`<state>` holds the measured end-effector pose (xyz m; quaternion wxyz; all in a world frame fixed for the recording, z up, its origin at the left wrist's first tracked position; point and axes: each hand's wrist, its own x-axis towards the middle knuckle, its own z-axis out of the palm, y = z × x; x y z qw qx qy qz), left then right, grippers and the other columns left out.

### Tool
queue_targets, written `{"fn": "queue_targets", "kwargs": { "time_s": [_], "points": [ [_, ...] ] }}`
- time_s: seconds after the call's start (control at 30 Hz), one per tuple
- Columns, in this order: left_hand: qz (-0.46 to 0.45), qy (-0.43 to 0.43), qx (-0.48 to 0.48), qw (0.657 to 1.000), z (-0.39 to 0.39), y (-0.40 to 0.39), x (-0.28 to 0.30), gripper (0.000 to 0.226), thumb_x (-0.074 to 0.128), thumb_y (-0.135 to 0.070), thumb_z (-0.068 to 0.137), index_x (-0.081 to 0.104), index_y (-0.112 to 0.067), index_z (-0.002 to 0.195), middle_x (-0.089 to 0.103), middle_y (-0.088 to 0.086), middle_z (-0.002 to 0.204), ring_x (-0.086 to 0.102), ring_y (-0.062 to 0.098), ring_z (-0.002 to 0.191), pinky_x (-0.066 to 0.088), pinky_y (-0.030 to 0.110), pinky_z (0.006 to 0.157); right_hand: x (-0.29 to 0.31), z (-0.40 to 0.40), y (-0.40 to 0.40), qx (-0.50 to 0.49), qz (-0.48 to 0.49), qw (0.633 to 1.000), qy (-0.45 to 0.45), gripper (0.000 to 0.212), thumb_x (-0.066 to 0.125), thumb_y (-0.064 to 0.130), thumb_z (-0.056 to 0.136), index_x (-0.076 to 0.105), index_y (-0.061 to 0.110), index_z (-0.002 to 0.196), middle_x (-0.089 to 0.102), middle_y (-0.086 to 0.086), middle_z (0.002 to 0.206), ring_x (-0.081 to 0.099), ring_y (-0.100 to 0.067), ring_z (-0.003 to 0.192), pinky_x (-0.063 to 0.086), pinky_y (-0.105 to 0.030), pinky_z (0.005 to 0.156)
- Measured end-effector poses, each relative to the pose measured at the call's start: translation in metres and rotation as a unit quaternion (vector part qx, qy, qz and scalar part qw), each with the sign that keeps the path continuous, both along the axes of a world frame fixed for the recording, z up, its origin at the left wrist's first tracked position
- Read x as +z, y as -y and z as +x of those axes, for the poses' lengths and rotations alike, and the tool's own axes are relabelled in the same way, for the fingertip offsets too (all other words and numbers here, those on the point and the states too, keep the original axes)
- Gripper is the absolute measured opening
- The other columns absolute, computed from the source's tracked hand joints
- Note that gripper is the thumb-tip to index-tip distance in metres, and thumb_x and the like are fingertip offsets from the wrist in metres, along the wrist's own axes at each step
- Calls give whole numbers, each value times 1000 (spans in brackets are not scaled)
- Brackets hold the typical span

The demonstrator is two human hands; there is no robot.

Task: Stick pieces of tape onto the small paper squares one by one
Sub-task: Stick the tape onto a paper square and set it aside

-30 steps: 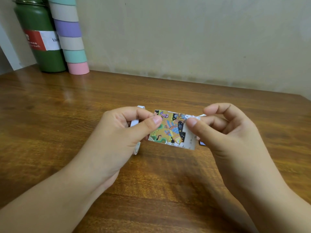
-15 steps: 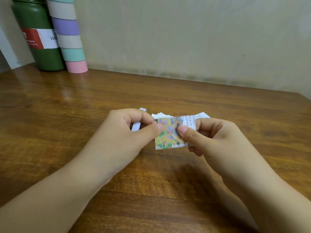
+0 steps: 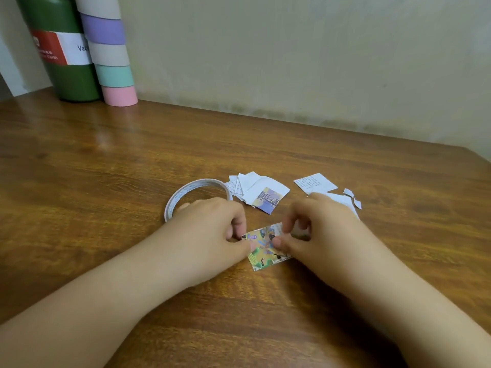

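**Pressing tape onto the patterned square**

Both hands work one small paper square (image 3: 265,248), lying on the table (image 3: 106,181) toward the near edge, roughly mid-width. Left hand (image 3: 212,224): fingers curled, thumb tip on the square's left edge, seems to pin it down. Right hand (image 3: 318,229): thumb and forefinger pinched narrow at the square's right side, apparently holding the tape end or backing; can't tell which, too blurred.

How I'd do this step: keep the left thumb planted so the square doesn't skid, press from the middle outward, keep the sticky face off fingertips.

Around:
- Tape roll (image 3: 196,195) lies flat just behind the left hand, touching or nearly touching the knuckles.
- Pile of paper squares (image 3: 255,189) just beyond the roll, one with a purple print on top.
- Another written sheet (image 3: 314,183) plus small scraps (image 3: 353,199) behind the right hand.
- Green bottle (image 3: 63,57) and stacked pastel rolls (image 3: 111,57) at the far left corner, well apart.

In the way: the roll crowds the left hand; loose scraps could catch on exposed adhesive.
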<state>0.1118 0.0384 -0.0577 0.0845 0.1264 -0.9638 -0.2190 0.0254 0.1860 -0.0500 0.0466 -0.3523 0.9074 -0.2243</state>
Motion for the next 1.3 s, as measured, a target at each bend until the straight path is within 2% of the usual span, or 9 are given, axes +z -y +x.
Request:
{"fn": "queue_targets", "kwargs": {
  "time_s": [0.1,0.27,0.43,0.63,0.77,0.93,1.07,1.23,1.3],
  "points": [
    [7,9,-3,1000,-1,1,-1,23,63,-44,81,48,-30,70,47,-12,74,41,0,64,25,15,57,-5,8,9,84,11,996,-2,19,64,35,86,51,33,73,45,13,87,44,1,75,36,-13,66],
    [5,12,-10,1000,-1,2,-2,23,61,-43,84,47,-31,70,51,-13,75,42,0,66,26,15,58,-5,-5,6,25,2,1000,-10,17,63,31,88,54,28,74,44,13,78,42,1,68,35,-11,60],
    [0,15,-9,1000,-3,2,-1,24,61,-43,84,47,-31,70,52,-12,76,41,-1,63,24,16,55,-4,3,10,98,18,995,11,20,64,32,86,53,33,70,47,12,84,47,-3,75,38,-16,66],
    [-4,22,-4,1000,-2,2,-1,23,61,-44,84,48,-31,71,52,-12,76,40,-1,59,24,16,52,-4,-3,9,60,4,998,-8,16,63,28,88,54,28,74,48,9,89,43,-4,73,35,-21,67],
    [-3,23,-1,1000,-3,3,-2,23,63,-45,82,49,-31,70,53,-12,74,40,-1,55,23,16,50,-5,5,13,102,16,995,-3,18,62,31,88,51,31,73,43,13,83,42,-1,71,34,-16,63],
    [3,31,0,1000,-2,3,-1,22,64,-44,82,50,-32,70,52,-13,73,40,-1,51,23,15,48,-3,-5,6,55,23,998,-25,20,62,29,89,53,28,71,44,12,81,42,-3,72,31,-14,59],
    [0,32,2,999,-3,3,-1,22,64,-43,82,50,-31,70,54,-12,74,40,-3,50,23,14,47,-5,1,6,104,22,994,-6,17,63,30,87,54,30,73,45,12,83,44,-2,73,35,-16,65],
    [0,34,6,999,-2,2,0,22,64,-44,82,50,-32,69,53,-13,73,40,-2,49,23,14,46,-4,-7,4,55,12,998,-35,18,62,27,88,55,27,72,44,14,77,41,1,69,32,-13,59],
    [-1,33,7,999,-1,2,0,22,64,-44,82,50,-32,69,53,-13,73,40,-2,49,24,14,46,-5,-3,5,84,12,996,-28,20,62,28,88,52,30,71,45,13,81,42,1,71,33,-14,62]
  ]
}}
